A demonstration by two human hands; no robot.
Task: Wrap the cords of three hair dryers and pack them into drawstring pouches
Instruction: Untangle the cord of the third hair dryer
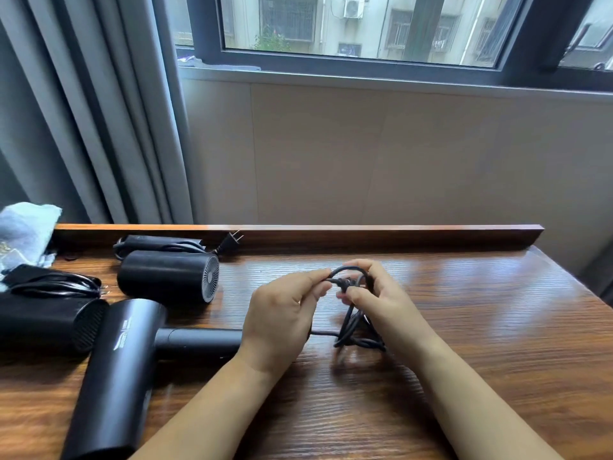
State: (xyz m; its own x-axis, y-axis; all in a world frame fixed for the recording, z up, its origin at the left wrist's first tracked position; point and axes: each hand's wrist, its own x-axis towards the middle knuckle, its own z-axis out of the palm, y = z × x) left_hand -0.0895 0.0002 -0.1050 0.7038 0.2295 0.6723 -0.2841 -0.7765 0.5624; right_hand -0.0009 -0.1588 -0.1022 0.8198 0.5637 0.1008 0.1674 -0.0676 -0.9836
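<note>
At the far left a light blue cloth (28,227) is lying at the edge of the wooden surface (464,327), maybe a pouch, but I cannot tell. Next to it a black hair dryer (46,313) is lying with its cord (56,283) already bundled on top, and behind it a second hair dryer (169,275) is resting near the raised back edge, its cord coiled and its plug (230,242) sticking up. The third hair dryer (122,370) is lying in front, its handle pointing toward the hands. The left hand (282,322) is pinching the loose cord (355,323) between thumb and fingers, and the right hand (378,297) is curling around the gathered loops just above the surface. It seems the person is finishing the wrapping of the third cord; the next move is probably asking to tuck the end tightly so the loops are not opening, then reaching left for a pouch. Behind the surface a beige wall is rising to a window (365,28), with grey curtains (99,111) hanging on the left
</note>
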